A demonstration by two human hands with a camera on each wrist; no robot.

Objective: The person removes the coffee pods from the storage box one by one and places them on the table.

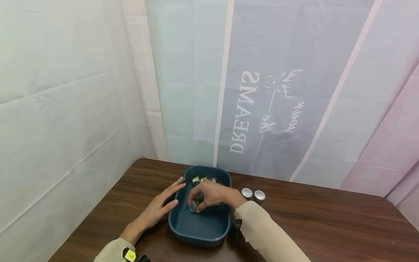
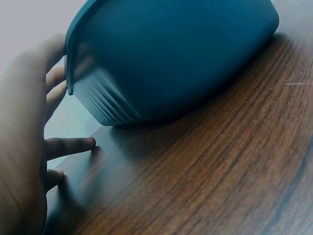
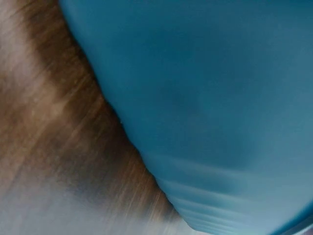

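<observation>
A dark blue rectangular bin (image 1: 200, 227) stands on the table, and several small items lie inside it near its far end. My right hand (image 1: 211, 193) reaches down into the bin, finger and thumb pinching a small round container with a silver lid (image 1: 192, 206). That container is tilted, its lid facing the near left. My left hand (image 1: 157, 209) is at the bin's left side with fingers spread, some touching the rim. In the left wrist view two fingers of the left hand (image 2: 24, 132) reach down to the tabletop. The right wrist view shows only the bin's outer wall (image 3: 195, 98) and table.
Two small silver-lidded containers (image 1: 247, 193) stand side by side on the table, just right of the bin. The brown wooden table (image 1: 327, 222) extends to the right. Hanging printed cloth (image 1: 196, 91) borders the table's back, and pale cloth (image 1: 72, 109) its left side.
</observation>
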